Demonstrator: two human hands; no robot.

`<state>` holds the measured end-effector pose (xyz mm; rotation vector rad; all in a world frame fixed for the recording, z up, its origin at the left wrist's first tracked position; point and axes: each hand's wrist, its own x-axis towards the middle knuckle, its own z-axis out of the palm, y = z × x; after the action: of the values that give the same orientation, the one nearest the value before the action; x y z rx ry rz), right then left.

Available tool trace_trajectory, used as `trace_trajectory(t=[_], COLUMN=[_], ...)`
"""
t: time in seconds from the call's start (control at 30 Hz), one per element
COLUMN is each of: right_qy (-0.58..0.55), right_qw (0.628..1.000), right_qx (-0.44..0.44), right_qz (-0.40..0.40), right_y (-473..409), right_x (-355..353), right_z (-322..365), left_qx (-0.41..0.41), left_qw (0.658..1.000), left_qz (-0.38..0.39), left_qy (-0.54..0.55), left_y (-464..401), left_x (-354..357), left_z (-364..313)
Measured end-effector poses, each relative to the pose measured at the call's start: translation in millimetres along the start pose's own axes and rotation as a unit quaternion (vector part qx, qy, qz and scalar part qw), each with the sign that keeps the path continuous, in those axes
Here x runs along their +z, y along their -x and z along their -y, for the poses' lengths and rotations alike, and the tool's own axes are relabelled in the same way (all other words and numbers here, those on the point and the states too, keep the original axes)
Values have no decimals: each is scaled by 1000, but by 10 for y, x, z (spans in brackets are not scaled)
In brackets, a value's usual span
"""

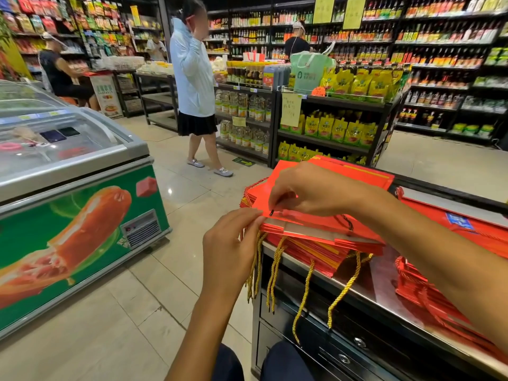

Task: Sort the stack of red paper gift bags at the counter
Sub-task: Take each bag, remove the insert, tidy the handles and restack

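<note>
The left hand is being curled on the near corner of the top red bag, and the bag's edge is being pinched by the right hand. The flat, shiny paper bag is lying on the stack of red bags at the edge of the smooth metal tabletop. Twisted gold cords are hanging down over the front. More red bags are lying to the right. A green freezer is standing across the tiled floor.
</note>
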<state>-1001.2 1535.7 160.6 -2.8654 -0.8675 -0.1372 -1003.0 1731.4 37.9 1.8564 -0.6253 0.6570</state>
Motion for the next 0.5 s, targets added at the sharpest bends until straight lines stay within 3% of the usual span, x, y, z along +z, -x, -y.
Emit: trace_trajectory(t=[0.17,0.5], right_qy=[42,6], right_qw=[999,1000], right_qx=[-14,-21], right_qz=[0,-3], right_y=[-18,6], right_x=[-56,-32], right_z=[16,0], left_qx=[61,70], left_qw=[998,996], left_qz=[-28,-46], left_qy=[-14,-16], left_y=[-4,11], left_x=[46,62], left_z=[31,29])
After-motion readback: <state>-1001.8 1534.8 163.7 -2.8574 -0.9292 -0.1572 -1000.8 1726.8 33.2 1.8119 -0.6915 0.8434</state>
